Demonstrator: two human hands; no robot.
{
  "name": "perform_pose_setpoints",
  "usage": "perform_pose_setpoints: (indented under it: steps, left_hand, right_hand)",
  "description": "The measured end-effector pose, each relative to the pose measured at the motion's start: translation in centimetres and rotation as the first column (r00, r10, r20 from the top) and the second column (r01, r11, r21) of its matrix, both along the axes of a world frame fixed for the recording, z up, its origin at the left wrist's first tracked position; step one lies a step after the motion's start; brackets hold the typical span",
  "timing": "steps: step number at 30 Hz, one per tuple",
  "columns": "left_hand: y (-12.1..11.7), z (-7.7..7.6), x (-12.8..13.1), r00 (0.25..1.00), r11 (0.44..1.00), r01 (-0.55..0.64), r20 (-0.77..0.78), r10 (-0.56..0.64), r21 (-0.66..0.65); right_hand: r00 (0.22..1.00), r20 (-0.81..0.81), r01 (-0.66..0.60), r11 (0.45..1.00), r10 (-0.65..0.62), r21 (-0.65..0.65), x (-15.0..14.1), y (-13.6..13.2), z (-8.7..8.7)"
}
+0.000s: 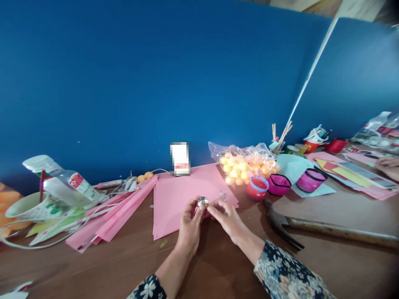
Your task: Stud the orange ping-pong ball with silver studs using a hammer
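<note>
1. Nearest, two flowered sleeves (289, 274) reach in over the brown worktop (77, 274).
2. The left hand (189, 224) is closed around a small shiny ball (202, 202), pinching it between thumb and fingers with the other fingers curled. The ball is raised in front of the near part of the pink sheets, at the middle of the scene.
3. The right hand (229, 216) is half open, its fingers loosely bent and its thumb and forefinger drawn together just beside the ball's right side; I cannot tell whether they grip anything. A small clear, glittery bit (222, 195) shows by its fingers, too blurred to make out.
4. To the right lies a hammer (330, 228), its claw toward the hands.
5. Beyond the hands lie the stacked pink sheets (183, 191), with pink strips (115, 218) to their left.
6. Farther left, a clear bottle (62, 191) lies tilted beside a patterned cup (40, 207).
7. Beyond the hammer stand a red cup (257, 191) and two pink holders, one (279, 185) beside the cup, the other (311, 181) farther right.
8. Behind the cup sits a clear bag of orange balls (240, 168); at far right is another person's hand (388, 164).
9. Farthest is the blue wall (156, 83).
</note>
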State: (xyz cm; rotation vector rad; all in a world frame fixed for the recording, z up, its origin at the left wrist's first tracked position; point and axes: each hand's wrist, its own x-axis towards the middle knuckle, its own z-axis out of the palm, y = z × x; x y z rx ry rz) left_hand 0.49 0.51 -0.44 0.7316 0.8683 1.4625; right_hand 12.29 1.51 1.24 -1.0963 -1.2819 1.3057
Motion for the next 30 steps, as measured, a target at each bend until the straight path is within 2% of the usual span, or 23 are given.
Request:
perform_pose_setpoints:
  steps: [7, 15, 21, 30]
  left_hand:
    - [-0.1, -0.1, 0.0, 1.000, 1.000, -0.006, -0.010, 0.005, -0.008]
    - [0.0, -0.3, 0.1, 0.999, 1.000, -0.010, -0.042, 0.010, 0.005]
    - [-0.1, 0.0, 0.1, 0.998, 1.000, -0.013, -0.065, 0.014, 0.006]
    - [-0.1, -0.4, 0.0, 0.996, 1.000, -0.014, -0.088, 0.016, 0.020]
  right_hand:
    - [0.995, -0.101, -0.001, 1.000, 0.001, -0.008, 0.0, 0.2, -0.6]
    - [0.998, -0.052, 0.036, 0.999, -0.035, 0.020, 0.0, 0.2, -1.0]
    - [0.995, -0.097, 0.030, 0.999, -0.032, -0.018, 0.0, 0.2, -1.0]
    - [0.995, -0.084, 0.053, 0.999, -0.054, -0.006, 0.0, 0.2, -1.3]
